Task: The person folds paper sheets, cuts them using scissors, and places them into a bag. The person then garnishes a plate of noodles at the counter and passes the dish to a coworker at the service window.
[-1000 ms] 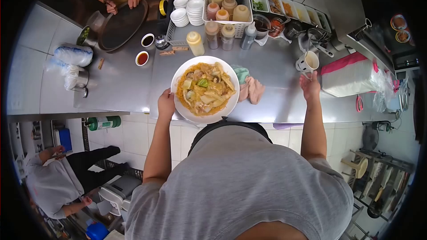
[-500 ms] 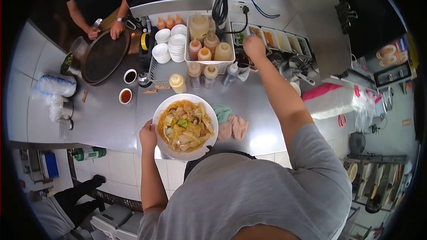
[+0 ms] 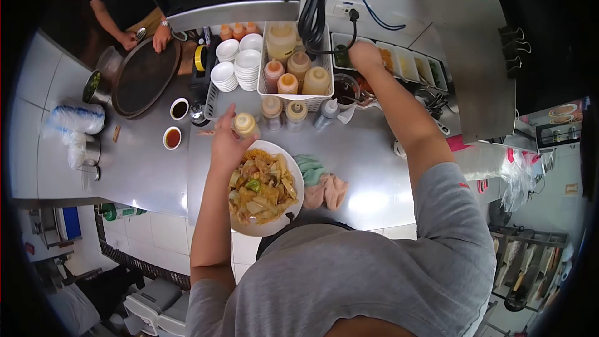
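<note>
My left hand (image 3: 227, 142) is beside a squeeze bottle of pale yellow sauce (image 3: 246, 126), fingers spread and thumb on the near side; whether they touch it is hard to see. Just below that hand, a white plate (image 3: 298, 178) of noodles topped with cabbage and sauce stands near the counter's front edge. Over a row of white topping containers (image 3: 405, 65), my right hand (image 3: 365, 57) reaches down by the one with chopped greens (image 3: 341, 56). Its fingertips are hidden, so I cannot tell what they hold.
Several squeeze bottles fill a white basket (image 3: 296, 92). Stacked white bowls (image 3: 248, 62), two sauce dishes (image 3: 172, 138) and cloths (image 3: 326, 191) lie around. A co-worker's hands (image 3: 161, 38) are at a round dark tray (image 3: 146, 78). A black cable (image 3: 312, 15) hangs above.
My left hand has let go of the plate's rim and moved up to the yellow sauce bottle. My right hand stays at the topping containers, slightly shifted. The view has shifted a little.
</note>
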Available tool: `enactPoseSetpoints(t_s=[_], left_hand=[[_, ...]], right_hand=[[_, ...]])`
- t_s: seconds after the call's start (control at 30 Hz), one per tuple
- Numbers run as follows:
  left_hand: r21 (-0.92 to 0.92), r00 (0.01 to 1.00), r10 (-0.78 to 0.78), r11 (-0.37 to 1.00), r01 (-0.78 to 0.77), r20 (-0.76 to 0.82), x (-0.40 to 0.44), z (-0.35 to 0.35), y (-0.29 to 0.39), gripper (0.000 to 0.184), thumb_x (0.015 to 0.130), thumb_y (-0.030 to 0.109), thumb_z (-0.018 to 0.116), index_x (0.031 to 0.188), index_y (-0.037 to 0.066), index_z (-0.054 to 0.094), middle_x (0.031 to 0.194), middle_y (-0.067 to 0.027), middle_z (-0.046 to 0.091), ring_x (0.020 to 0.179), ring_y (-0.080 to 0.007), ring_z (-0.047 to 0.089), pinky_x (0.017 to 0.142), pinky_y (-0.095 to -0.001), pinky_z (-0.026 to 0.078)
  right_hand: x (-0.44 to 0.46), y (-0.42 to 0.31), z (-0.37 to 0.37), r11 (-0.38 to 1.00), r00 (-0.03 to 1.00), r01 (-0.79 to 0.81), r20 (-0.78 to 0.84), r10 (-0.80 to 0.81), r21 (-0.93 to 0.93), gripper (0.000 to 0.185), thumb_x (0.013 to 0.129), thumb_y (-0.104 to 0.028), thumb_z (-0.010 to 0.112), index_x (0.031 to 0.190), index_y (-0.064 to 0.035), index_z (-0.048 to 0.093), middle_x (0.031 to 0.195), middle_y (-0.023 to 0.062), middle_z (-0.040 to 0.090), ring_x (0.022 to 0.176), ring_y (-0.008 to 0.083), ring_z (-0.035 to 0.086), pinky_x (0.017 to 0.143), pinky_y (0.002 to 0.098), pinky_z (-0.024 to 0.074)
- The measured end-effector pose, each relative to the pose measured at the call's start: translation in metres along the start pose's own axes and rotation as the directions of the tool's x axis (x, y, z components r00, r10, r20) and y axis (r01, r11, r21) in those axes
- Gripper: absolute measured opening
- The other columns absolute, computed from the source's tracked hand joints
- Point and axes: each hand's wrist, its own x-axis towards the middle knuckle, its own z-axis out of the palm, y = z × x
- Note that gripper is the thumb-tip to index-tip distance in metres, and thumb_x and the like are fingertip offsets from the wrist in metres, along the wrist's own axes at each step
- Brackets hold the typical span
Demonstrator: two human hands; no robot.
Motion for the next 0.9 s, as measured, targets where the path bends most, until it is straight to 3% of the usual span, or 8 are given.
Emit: enactPoseSetpoints(t_s=[0.1,0.23,0.43,0.53,0.63,0.73,0.83,0.9], left_hand=[[-0.112,0.998,-0.067,0.991,0.067,0.004,0.006,0.018,-0.014,0.067,0.069,0.013,0.079,0.128,0.003,0.050,0.114,-0.0144,0.057,0.087,-0.0232,0.060,0.075,-0.0317,0.050],[-0.096,0.994,-0.110,0.989,0.110,0.002,0.002,0.020,0.001,0.059,0.070,0.012,0.079,0.122,0.001,0.053,0.113,-0.0161,0.058,0.091,-0.0252,0.062,0.077,-0.0332,0.051],[-0.122,0.993,-0.107,0.986,0.112,0.048,0.004,0.029,0.004,0.068,0.071,0.013,0.078,0.130,0.002,0.047,0.122,-0.0177,0.054,0.095,-0.0263,0.061,0.080,-0.0343,0.050],[-0.100,0.994,-0.110,0.989,0.109,-0.005,-0.012,0.015,0.011,0.073,0.073,0.012,0.076,0.136,0.004,0.041,0.129,-0.0162,0.050,0.099,-0.0252,0.058,0.083,-0.0353,0.049],[-0.171,0.988,-0.143,0.976,0.133,-0.051,-0.031,-0.008,-0.008,0.071,0.077,0.010,0.072,0.139,0.005,0.038,0.133,-0.0147,0.048,0.103,-0.0238,0.056,0.084,-0.0353,0.048],[-0.168,0.980,-0.185,0.971,0.171,-0.069,-0.057,-0.033,-0.025,0.063,0.080,0.009,0.069,0.137,0.004,0.041,0.132,-0.0139,0.049,0.104,-0.0234,0.055,0.083,-0.0343,0.048],[-0.211,0.963,-0.250,0.951,0.226,-0.096,-0.079,-0.052,-0.041,0.056,0.082,0.010,0.068,0.134,0.003,0.045,0.130,-0.0137,0.050,0.106,-0.0238,0.055,0.083,-0.0338,0.048],[-0.239,0.945,-0.298,0.935,0.260,-0.137,-0.100,-0.056,-0.057,0.053,0.083,0.010,0.067,0.132,0.002,0.048,0.130,-0.0136,0.051,0.107,-0.0238,0.055,0.083,-0.0341,0.048]], right_hand=[[-0.020,0.007,0.007,0.988,0.999,-0.024,-0.031,0.028,0.151,0.023,0.082,-0.014,0.048,0.089,-0.0072,0.069,0.092,0.0181,0.067,0.087,0.0343,0.066,0.075,0.0462,0.0519],[-0.040,-0.010,-0.030,0.890,0.960,-0.274,0.165,0.228,0.364,0.026,0.078,-0.012,0.050,0.094,-0.0036,0.070,0.100,0.0203,0.066,0.093,0.0357,0.065,0.079,0.0445,0.0517],[0.004,0.021,0.081,0.875,0.972,-0.235,0.078,0.223,0.423,0.023,0.077,-0.015,0.057,0.087,0.0007,0.069,0.092,0.0226,0.067,0.087,0.0354,0.066,0.075,0.0429,0.0517],[-0.016,0.017,0.056,0.346,0.785,-0.571,0.371,0.497,0.744,0.020,0.076,-0.015,0.062,0.080,0.0034,0.066,0.079,0.0206,0.067,0.070,0.0310,0.066,0.063,0.0401,0.0504],[-0.027,0.021,0.052,0.203,0.776,-0.570,0.439,0.454,0.796,0.017,0.077,-0.014,0.063,0.075,0.0031,0.063,0.067,0.0142,0.062,0.056,0.0243,0.059,0.052,0.0378,0.0448],[-0.049,0.013,0.029,-0.192,0.709,-0.452,0.482,0.515,0.871,0.012,0.081,-0.014,0.062,0.072,-0.0061,0.060,0.055,-0.0017,0.046,0.040,0.0107,0.035,0.036,0.0271,0.0247],[-0.081,0.013,0.001,-0.256,0.746,-0.335,0.421,0.515,0.907,0.013,0.082,-0.016,0.062,0.073,-0.0067,0.058,0.055,-0.0018,0.047,0.041,0.0088,0.035,0.036,0.0259,0.0237],[-0.102,0.022,-0.005,-0.221,0.776,-0.318,0.387,0.498,0.922,0.012,0.079,-0.013,0.065,0.076,-0.0014,0.061,0.060,0.0044,0.054,0.053,0.0156,0.050,0.048,0.0318,0.0374]])
